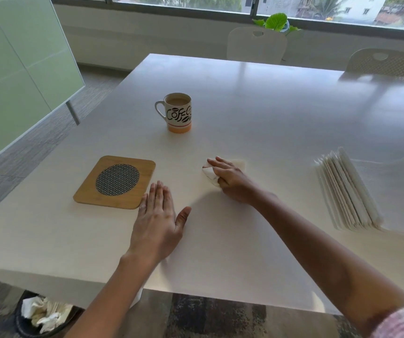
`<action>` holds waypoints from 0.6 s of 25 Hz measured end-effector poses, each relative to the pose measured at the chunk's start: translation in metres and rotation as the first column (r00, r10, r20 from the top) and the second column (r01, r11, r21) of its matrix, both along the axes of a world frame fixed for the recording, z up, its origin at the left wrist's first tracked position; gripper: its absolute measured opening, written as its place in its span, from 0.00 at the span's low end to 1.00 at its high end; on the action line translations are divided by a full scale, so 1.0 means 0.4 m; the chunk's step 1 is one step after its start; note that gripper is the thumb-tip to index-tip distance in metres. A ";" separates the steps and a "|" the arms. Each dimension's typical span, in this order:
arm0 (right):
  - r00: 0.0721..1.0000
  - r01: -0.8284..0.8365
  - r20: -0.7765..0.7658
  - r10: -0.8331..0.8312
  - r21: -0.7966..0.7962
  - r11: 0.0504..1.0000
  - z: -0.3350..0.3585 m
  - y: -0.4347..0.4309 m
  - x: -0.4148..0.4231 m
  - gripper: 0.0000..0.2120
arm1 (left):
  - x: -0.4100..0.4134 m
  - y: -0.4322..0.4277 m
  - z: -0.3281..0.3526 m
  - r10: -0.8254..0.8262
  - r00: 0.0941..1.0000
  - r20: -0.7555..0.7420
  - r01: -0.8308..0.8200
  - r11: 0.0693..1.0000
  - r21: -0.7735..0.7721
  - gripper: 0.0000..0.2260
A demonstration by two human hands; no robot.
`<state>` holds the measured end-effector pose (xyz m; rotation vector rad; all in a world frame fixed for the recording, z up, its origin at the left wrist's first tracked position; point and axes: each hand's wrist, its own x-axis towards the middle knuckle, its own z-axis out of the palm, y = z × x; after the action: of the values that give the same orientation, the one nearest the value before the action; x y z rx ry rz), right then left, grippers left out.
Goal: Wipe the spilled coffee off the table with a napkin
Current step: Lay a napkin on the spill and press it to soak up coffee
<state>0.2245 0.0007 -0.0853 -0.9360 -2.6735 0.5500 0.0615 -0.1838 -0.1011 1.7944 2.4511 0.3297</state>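
Note:
My right hand presses a crumpled white napkin onto the white table, its fingers stretched over the napkin and its thumb tucked at the napkin's near edge. A faint pale patch shows on the tabletop just right of the hand. Flat on the table, my left hand lies palm down with straight fingers, near the corner of the wooden trivet. A mug with "Coffee" lettering stands upright behind both hands, holding milky coffee.
A wooden trivet with a round mesh centre lies left of my hands. A stack of folded napkins sits at the right. Two chairs stand at the far side. A bin with used napkins is under the table's near left corner.

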 end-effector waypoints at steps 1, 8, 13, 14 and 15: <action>1.000 0.018 0.010 -0.018 -0.005 1.000 -0.001 0.007 -0.022 0.21 | 0.001 0.000 -0.001 0.001 1.000 -0.011 -0.001 1.000 0.001 0.42; 0.997 0.049 0.052 -0.050 0.032 0.998 -0.019 -0.015 -0.107 0.23 | -0.001 0.001 -0.011 0.000 1.000 -0.031 -0.001 1.000 -0.016 0.38; 0.991 -0.131 0.013 0.130 0.023 0.991 0.006 -0.099 -0.117 0.23 | 0.002 0.000 -0.002 0.008 1.000 -0.012 -0.009 1.000 -0.018 0.43; 0.984 -0.177 -0.003 0.177 0.015 0.984 0.011 -0.119 -0.108 0.23 | 0.003 -0.001 0.001 0.007 1.000 -0.006 -0.007 1.000 -0.021 0.44; 0.975 -0.222 -0.023 0.222 0.010 0.975 0.014 -0.138 -0.093 0.24 | 0.003 -0.003 0.003 0.004 1.000 0.005 -0.004 1.000 -0.025 0.45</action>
<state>0.1874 -0.0546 -0.0796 -0.6267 -2.7748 0.5930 0.0629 -0.1851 -0.1000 1.7772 2.4448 0.3024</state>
